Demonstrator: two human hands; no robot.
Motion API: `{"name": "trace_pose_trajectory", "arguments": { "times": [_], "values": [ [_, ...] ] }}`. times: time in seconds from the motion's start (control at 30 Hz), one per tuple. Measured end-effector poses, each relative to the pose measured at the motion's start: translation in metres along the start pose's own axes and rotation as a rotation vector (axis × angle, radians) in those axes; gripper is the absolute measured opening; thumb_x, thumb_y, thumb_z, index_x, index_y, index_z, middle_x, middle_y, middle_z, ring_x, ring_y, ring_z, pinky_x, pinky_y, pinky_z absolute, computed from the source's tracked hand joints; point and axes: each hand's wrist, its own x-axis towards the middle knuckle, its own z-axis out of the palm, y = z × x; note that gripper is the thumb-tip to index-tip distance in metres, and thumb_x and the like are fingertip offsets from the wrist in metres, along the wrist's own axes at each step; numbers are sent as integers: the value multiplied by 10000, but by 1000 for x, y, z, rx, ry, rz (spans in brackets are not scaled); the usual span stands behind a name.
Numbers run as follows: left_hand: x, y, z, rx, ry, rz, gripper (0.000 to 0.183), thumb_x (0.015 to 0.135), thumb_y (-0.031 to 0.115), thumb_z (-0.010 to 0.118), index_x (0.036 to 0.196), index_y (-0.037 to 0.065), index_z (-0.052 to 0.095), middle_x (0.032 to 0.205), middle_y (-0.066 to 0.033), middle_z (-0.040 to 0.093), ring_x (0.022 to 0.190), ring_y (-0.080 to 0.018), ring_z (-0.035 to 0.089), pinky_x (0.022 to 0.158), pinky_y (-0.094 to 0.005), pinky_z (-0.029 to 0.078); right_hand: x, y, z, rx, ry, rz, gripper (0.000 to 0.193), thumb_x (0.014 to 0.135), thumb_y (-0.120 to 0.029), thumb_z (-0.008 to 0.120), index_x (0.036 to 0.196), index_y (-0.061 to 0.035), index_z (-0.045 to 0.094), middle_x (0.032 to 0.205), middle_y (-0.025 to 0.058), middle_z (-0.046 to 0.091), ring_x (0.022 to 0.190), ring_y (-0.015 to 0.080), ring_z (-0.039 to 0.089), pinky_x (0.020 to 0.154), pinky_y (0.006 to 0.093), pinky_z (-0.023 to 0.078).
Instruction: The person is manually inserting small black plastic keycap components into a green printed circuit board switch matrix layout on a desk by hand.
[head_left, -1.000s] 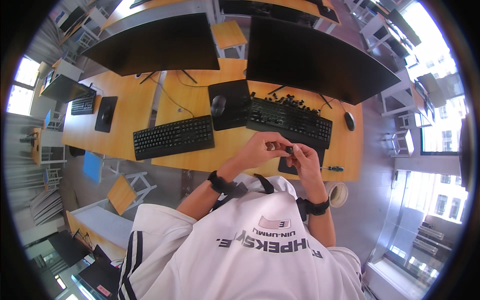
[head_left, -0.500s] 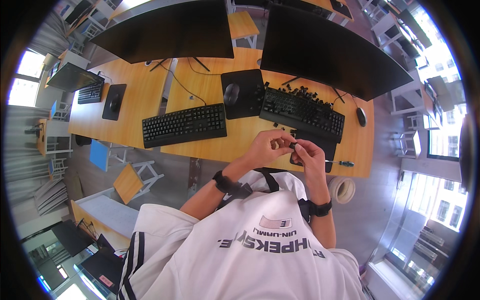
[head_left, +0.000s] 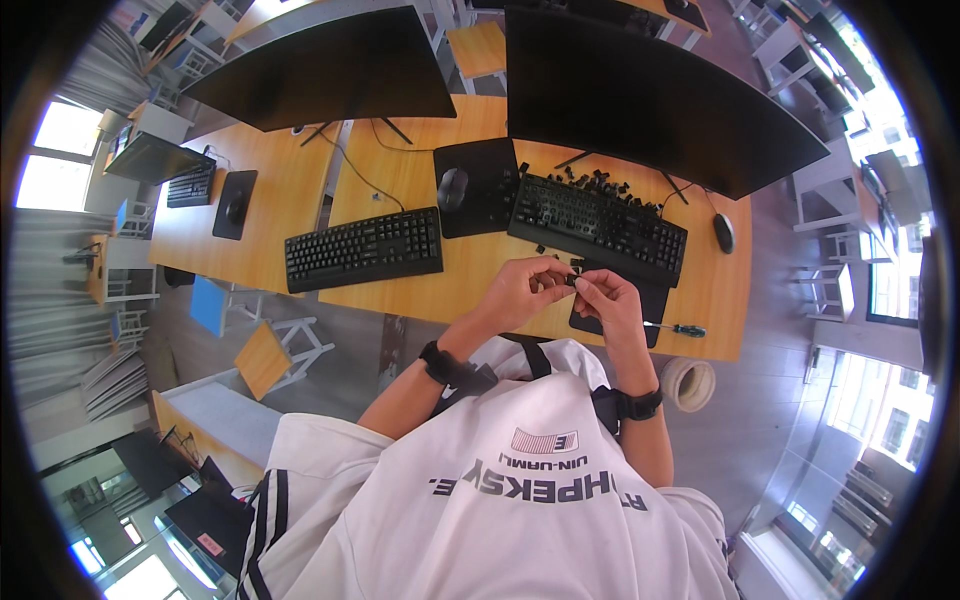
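Observation:
Above the near edge of the desk, my left hand and my right hand meet fingertip to fingertip. Between them they pinch a small black piece, apparently a keycap, partly covered by the fingers. Just beyond is a black keyboard with many of its keycaps taken off. Loose black keycaps lie heaped along its far edge, and a few more lie near its front. Partly under my right hand is a black mouse pad, with a screwdriver with a dark green handle across its edge.
A second keyboard sits at left, beside a mouse on a dark pad with scattered keycaps. Another mouse is at right. Two monitors stand behind. A cream-coloured ring-shaped roll is below the desk's right edge.
The fingertips of both hands have come closer together around the small black piece. The whole view has shifted slightly; the things on the desk have stayed put.

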Motion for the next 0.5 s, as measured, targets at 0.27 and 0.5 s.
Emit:
{"name": "trace_pose_trajectory", "arguments": {
  "times": [0.27, 0.5],
  "values": [
    [8, -5, 18, 143, 22, -74, 216, 854, 135, 731, 1001, -15, 678, 787, -72, 681, 665, -125, 601, 628, -272, 497, 19, 9, -27, -94, -99, 135, 182, 899, -134, 704, 1008, 5, 662, 746, 18, 670, 651, 79, 616, 598, 207, 464],
    [18, -12, 33, 274, 31, -114, 237, 879, 181, 709, 1000, -20, 670, 848, -132, 711, 759, -197, 695, 680, -309, 524, 35, 8, -47, -70, -189, 150, 185, 895, -136, 699, 1013, 2, 661, 784, 34, 693, 666, 84, 627, 600, 215, 466]
  ]
}}
